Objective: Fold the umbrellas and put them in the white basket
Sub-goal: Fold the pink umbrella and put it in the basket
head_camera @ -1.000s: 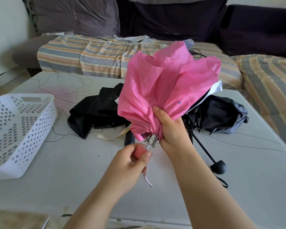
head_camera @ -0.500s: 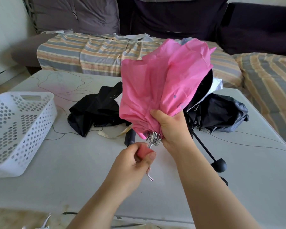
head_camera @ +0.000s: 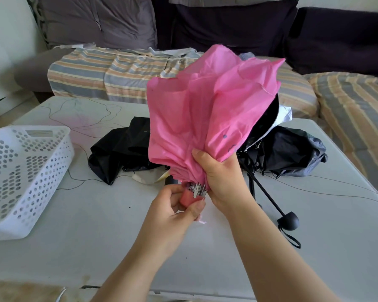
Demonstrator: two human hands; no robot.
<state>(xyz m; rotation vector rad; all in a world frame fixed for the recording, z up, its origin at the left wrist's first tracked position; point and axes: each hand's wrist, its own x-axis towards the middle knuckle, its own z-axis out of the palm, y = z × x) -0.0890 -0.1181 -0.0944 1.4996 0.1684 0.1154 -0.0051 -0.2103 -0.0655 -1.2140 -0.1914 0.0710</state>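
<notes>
Centre of frame: left hand grips the handle, right hand clasps the pink umbrella; gather the cloth evenly before wrapping

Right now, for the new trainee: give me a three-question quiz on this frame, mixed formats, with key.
1. True or false: the pink umbrella already lies in the white basket.
2. Multiple choice: what does the left hand hold? A) the pink handle B) a black umbrella's round knob C) the basket rim
3. Fill in: the right hand gathers the pink canopy just above the metal rib ____.

Key: 1 false, both hands hold it above the table. 2 A. 3 tips.
</notes>
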